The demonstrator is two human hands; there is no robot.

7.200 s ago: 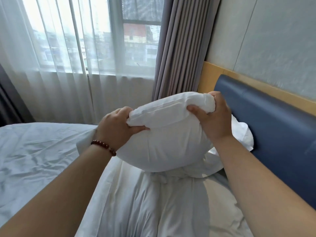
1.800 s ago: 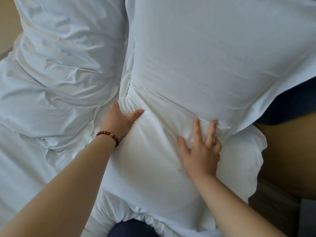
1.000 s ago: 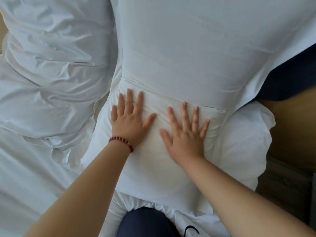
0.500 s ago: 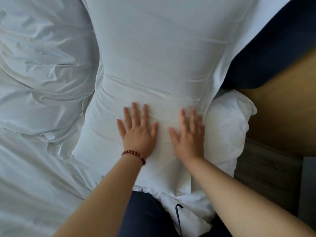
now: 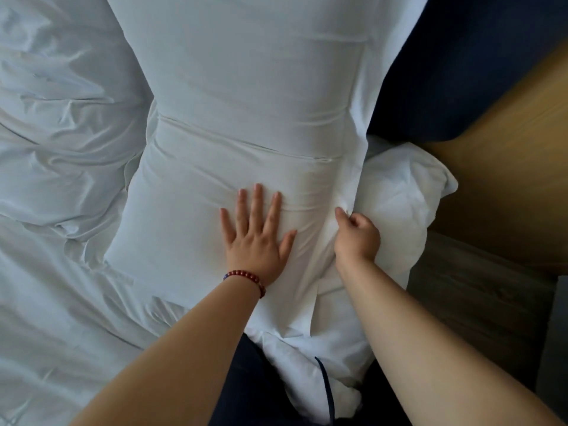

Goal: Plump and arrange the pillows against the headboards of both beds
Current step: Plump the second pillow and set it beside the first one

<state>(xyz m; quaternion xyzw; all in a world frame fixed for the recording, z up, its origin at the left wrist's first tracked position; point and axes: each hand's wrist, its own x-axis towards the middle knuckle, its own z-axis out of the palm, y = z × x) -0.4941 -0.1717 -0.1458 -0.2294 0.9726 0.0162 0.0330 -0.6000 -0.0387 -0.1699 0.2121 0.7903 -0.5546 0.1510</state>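
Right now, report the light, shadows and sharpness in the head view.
Head view: soft, even light, no glare; the pillow looks bluish grey. The left hand, flat on it, is sharp with faint shadow; the right hand, pinching its cover, likewise. The dark headboard loses detail; forearms look stretched near the bottom edge.

Legible markings: none. Surfaces in view: white pillow [image 5: 246, 103], crumpled bedding [image 5: 61, 118], blue headboard [image 5: 445, 72], red beaded bracelet [image 5: 246, 276]. No text, label, brand, number or sign can be read on any of them.

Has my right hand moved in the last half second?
Yes. The right hand slid right, from the middle of the pillow to its right edge, pinching fabric there.
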